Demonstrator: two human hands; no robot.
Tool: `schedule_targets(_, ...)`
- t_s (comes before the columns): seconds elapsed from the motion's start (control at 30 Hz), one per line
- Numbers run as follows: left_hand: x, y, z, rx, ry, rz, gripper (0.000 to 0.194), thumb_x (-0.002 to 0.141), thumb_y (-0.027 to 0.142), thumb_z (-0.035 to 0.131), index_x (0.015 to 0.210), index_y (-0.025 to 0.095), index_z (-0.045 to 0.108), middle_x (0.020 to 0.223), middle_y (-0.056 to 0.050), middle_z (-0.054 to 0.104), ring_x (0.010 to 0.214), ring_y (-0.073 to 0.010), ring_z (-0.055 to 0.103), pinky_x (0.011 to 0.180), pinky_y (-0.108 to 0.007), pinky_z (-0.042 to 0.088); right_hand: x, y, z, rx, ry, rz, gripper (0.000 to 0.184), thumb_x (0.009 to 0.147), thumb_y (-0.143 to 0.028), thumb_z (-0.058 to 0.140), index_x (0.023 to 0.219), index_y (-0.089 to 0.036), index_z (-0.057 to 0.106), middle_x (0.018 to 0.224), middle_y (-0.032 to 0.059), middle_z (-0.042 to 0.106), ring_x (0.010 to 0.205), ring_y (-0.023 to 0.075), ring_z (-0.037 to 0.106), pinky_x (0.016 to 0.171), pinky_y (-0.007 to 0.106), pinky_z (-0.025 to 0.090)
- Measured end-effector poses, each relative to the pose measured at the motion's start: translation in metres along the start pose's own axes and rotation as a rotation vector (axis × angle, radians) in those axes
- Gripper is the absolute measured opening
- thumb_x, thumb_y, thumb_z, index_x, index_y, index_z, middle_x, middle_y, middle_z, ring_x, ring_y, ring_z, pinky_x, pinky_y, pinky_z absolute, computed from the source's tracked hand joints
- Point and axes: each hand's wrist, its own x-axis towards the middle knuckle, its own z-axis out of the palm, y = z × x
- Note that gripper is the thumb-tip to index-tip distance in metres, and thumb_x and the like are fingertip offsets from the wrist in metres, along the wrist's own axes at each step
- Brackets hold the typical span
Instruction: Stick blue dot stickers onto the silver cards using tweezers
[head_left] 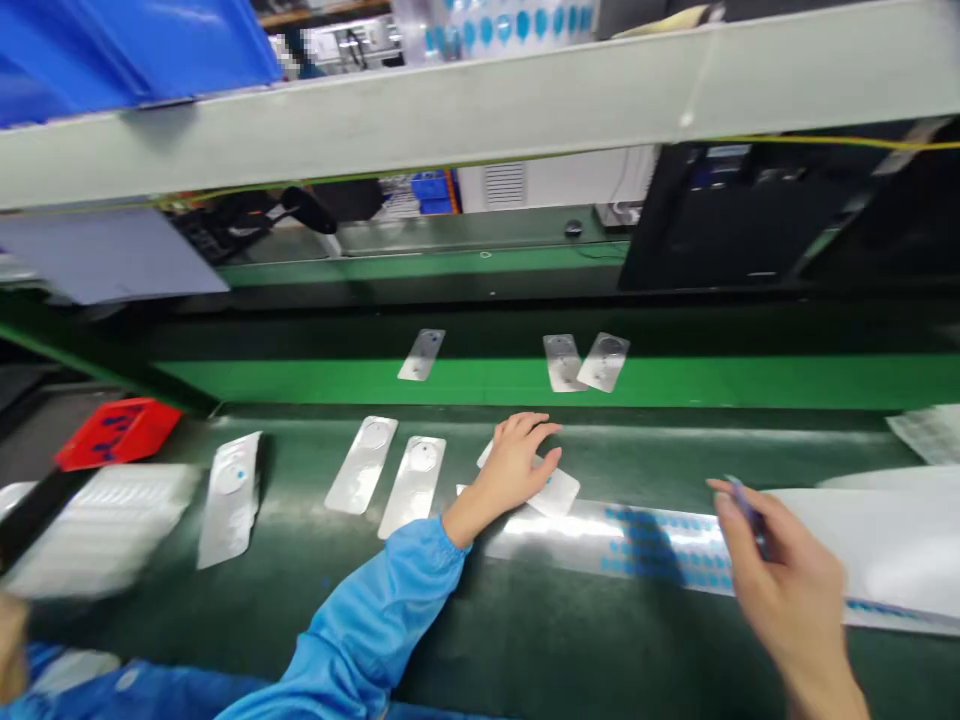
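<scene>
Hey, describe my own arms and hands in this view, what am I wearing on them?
Your left hand is bare, with no glove, and that arm wears a bright blue jacket sleeve gathered into an elastic cuff. Your right hand is also bare, and no sleeve shows on that forearm in view.

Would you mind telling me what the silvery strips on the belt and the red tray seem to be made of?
The silvery strips look like thin foil or metallised film: bright glare, slight curl. The red tray seems glossy plastic, from its smooth sheen.

Glossy foil cards [412,488]; matt green belt [525,640]; smooth blue cloth sleeve [375,610]
</scene>
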Motion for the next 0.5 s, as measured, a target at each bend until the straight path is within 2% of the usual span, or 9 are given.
schedule_targets(0.07,-0.020,-0.010,-0.014,0.043,0.001,-0.108,0.043,0.113,0.045,0.076,0.149,0.022,0.072,0.154,-0.014,0.071,0.130,-0.0286,0.075,0.111,-0.052,0.067,0.003,-0.015,0.036,0.037,-0.120,-0.047,0.048,0.111,-0.066,0.065,0.119,-0.023,0.087,0.099,0.0104,0.084,0.070,0.0222,0.067,0.067,0.037,0.052)
schedule_targets(0.13,-0.037,-0.022,-0.030,0.105,0.009,-0.249,0.044,0.113,0.045,0.076,0.149,0.020,0.071,0.153,-0.015,0.071,0.134,-0.0314,0.073,0.114,-0.056,0.065,0.013,-0.020,0.061,0.047,-0.192,-0.055,0.051,0.111,-0.067,0.062,0.115,-0.023,0.087,0.087,0.0068,0.080,0.062,0.0207,0.062,0.063,0.036,0.051)
schedule_targets(0.23,-0.057,-0.039,-0.047,0.192,-0.008,-0.473,0.054,0.105,0.046,0.085,0.142,0.011,0.070,0.144,-0.027,0.071,0.138,-0.0442,0.068,0.114,-0.064,0.060,0.027,-0.019,0.086,0.055,-0.227,-0.023,0.053,0.113,-0.067,0.058,0.114,-0.022,0.087,0.082,0.0058,0.078,0.065,0.0225,0.066,0.066,0.037,0.053)
schedule_targets(0.3,-0.064,-0.047,-0.048,0.216,-0.044,-0.576,0.062,0.093,0.044,0.096,0.136,0.008,0.069,0.139,-0.032,0.071,0.137,-0.0513,0.067,0.109,-0.065,0.059,0.033,-0.020,0.096,0.088,-0.188,-0.052,0.053,0.115,-0.066,0.057,0.114,-0.022,0.087,0.093,0.0088,0.080,0.080,0.0259,0.074,0.077,0.040,0.057)
schedule_targets(0.4,-0.062,-0.056,-0.043,0.193,-0.092,-0.634,0.065,0.085,0.037,0.100,0.133,0.009,0.067,0.138,-0.032,0.071,0.137,-0.0525,0.067,0.108,-0.060,0.059,0.038,-0.024,0.099,0.101,-0.103,-0.147,0.054,0.116,-0.066,0.058,0.113,-0.022,0.089,0.110,0.0127,0.077,0.103,0.0296,0.074,0.094,0.046,0.057)
schedule_targets(0.5,-0.051,-0.066,-0.049,0.100,-0.120,-0.618,0.063,0.081,0.032,0.099,0.131,0.009,0.067,0.136,-0.032,0.075,0.132,-0.0501,0.071,0.106,-0.054,0.058,0.038,-0.023,0.087,-0.005,-0.010,-0.148,0.057,0.113,-0.072,0.062,0.104,-0.023,0.090,0.106,0.0118,0.070,0.101,0.0290,0.066,0.100,0.051,0.053)
